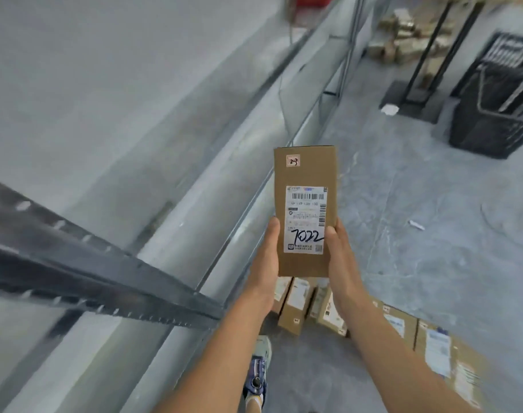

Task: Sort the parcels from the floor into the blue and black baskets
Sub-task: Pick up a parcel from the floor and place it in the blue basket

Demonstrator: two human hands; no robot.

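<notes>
I hold a narrow brown cardboard parcel point(305, 174) upright in front of me. Its white shipping label carries a barcode and a handwritten "7022", and a small sticker sits near its top. My left hand point(267, 257) grips its left edge and my right hand point(340, 260) grips its right edge, thumbs on the front face. Below my hands, several more labelled brown parcels point(296, 311) lie on the grey floor, stretching to the lower right. The black basket point(492, 114) stands on the floor at the far right. No blue basket is in view.
A grey metal shelving rack point(105, 278) fills the left side, one dark beam jutting toward my arms. A black stand base point(409, 99) and a heap of brown packages point(403, 34) lie at the back right. Paper scraps point(389, 109) dot the floor. My shoe point(258, 374) shows below.
</notes>
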